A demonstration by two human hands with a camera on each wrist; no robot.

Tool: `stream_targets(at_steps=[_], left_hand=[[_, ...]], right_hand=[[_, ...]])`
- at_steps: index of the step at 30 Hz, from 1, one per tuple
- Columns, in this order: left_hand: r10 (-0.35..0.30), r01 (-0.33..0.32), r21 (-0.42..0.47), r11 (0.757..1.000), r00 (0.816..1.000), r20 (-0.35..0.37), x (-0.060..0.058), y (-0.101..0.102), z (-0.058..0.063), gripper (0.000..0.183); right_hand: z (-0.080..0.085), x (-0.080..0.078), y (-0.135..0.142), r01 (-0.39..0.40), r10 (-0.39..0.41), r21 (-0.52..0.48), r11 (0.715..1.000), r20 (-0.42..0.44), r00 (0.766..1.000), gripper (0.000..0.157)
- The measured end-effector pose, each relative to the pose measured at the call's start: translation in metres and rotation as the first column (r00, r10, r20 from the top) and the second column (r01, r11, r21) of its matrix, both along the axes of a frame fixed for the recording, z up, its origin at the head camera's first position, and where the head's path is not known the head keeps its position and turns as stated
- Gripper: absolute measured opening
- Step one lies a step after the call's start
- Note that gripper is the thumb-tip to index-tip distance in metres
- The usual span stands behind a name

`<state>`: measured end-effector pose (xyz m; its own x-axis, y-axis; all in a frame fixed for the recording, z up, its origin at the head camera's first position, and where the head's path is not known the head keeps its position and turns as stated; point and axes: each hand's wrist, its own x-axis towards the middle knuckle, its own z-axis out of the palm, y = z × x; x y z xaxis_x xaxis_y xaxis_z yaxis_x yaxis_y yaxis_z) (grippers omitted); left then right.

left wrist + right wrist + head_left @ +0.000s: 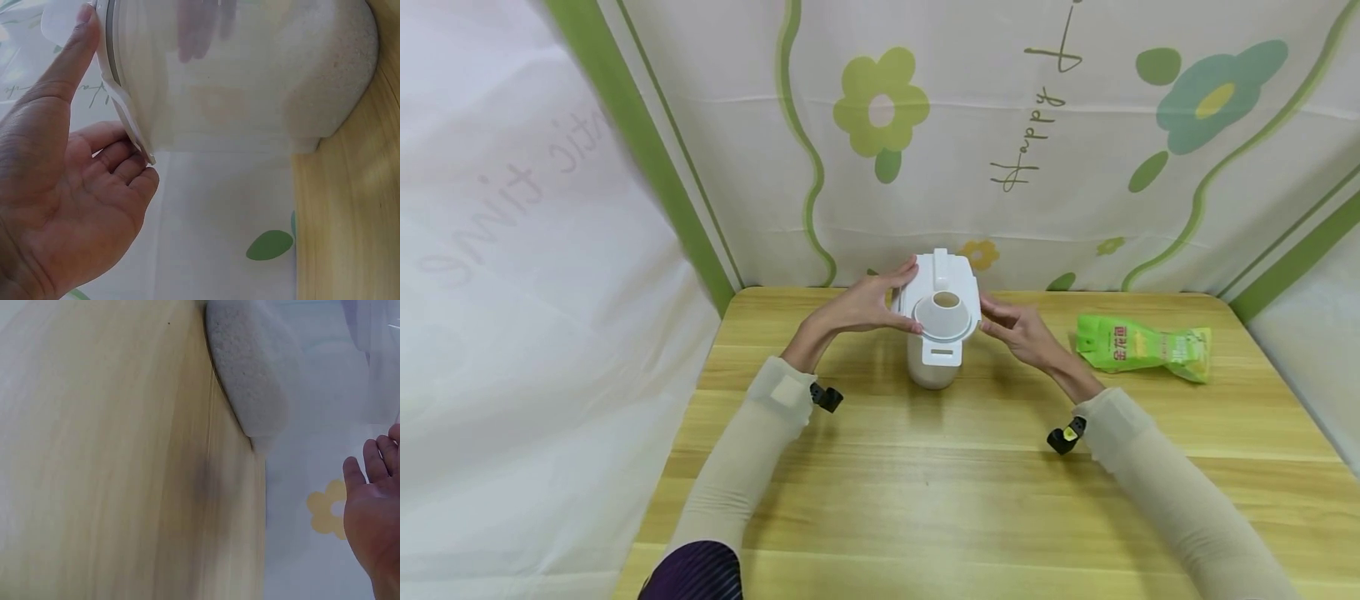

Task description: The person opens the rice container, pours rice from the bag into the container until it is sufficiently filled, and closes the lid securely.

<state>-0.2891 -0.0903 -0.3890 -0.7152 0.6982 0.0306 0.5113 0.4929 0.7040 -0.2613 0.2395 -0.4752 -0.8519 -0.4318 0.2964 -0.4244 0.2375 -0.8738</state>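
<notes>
A tall, translucent storage container (932, 373) stands on the table, with pale grains (240, 362) like rice in its bottom. On top is a white lid (917, 287) with a round cup-shaped piece (942, 317), a raised handle and a slotted front tab. My left hand (868, 302) grips the lid's left side; in the left wrist view its fingers (122, 156) curl at the rim and the thumb lies over the top. At the lid's right edge, my right hand (1018, 329) holds on with thumb and fingers; the right wrist view cuts off that contact.
A green and yellow packet (1142, 346) with printed characters lies at the right of the wooden table (925, 492). Behind the container hangs a white patterned curtain (722, 125), close to the table's back edge. More white cloth hangs at both sides.
</notes>
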Motion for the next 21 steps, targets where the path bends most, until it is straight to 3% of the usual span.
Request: stream_targets(at_steps=[12,21], left_hand=[[0.004,-0.004,-0.011,1.000,1.000,-0.004,-0.0009,-0.0013,-0.0011,0.117],[0.002,-0.002,-0.008,1.000,1.000,-0.003,-0.0012,-0.0013,-0.0010,0.117]], right_hand=[[-0.0079,0.0030,-0.0086,-0.001,0.002,-0.048,0.999,0.019,1.000,0.049],[0.0004,0.0020,-0.0015,0.006,-0.007,0.017,1.000,0.049,0.999,0.052]])
